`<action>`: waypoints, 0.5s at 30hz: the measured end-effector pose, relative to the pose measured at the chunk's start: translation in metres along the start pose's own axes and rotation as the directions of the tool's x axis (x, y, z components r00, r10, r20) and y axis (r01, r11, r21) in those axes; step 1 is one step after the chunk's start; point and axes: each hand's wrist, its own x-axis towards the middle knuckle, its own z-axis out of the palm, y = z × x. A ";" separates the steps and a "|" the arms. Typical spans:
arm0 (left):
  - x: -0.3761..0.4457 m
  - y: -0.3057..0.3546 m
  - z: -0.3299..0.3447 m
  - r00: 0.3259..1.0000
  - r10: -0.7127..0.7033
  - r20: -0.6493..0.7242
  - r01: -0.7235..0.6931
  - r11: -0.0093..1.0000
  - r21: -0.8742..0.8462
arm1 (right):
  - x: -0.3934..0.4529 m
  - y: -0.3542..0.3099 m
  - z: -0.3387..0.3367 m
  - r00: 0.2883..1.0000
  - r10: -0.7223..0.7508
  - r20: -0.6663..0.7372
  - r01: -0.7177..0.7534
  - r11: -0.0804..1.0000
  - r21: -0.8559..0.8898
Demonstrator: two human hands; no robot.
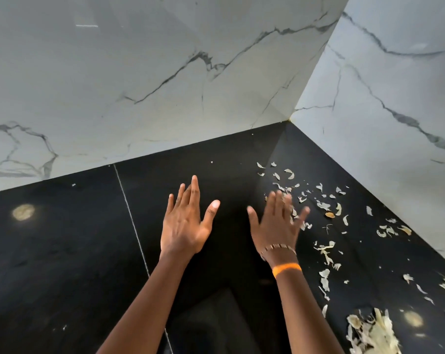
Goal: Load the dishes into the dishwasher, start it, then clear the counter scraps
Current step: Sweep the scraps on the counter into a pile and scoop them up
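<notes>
Head view. Black counter (63, 251), glossy, set into a corner of white veined marble wall (139, 85). Left hand (184, 221) fingers spread flat, holding nothing, over bare counter near the middle. Right hand (276, 223) also spread and holding nothing, blurred; whether it touches the surface I cannot tell. Its fingertips overlap the near edge of the scraps (326, 208). These pale peel flakes are strewn along the right side of the counter, from the corner down toward the front. A thicker heap of scraps (369, 333) lies at lower right, well apart from both hands. Right wrist: bracelet (277, 249), orange band (286, 269). A thin seam (132, 221) crosses the counter left of the left hand; bare counter beyond it.
</notes>
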 end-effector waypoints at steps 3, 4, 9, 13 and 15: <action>0.000 0.000 0.000 1.000 0.003 0.011 -0.003 1.000 0.013 | -0.029 0.027 -0.009 0.980 0.190 0.067 -0.186 0.981 -0.051; 0.000 0.000 0.000 1.000 0.004 0.015 -0.004 1.000 0.009 | -0.030 0.026 -0.014 0.976 0.208 0.066 -0.203 0.977 -0.067; 0.000 0.002 -0.003 1.000 -0.017 0.005 0.017 0.998 -0.060 | 0.005 -0.047 -0.017 0.960 -0.281 0.005 0.281 0.960 0.001; 0.000 0.002 -0.004 0.999 -0.047 -0.006 0.046 0.987 -0.157 | 0.062 -0.104 -0.002 0.896 -0.439 0.062 0.438 0.898 0.030; 0.000 0.002 -0.003 0.999 -0.046 -0.016 0.043 0.987 -0.153 | 0.091 -0.113 0.004 0.893 -0.446 0.063 0.444 0.895 0.036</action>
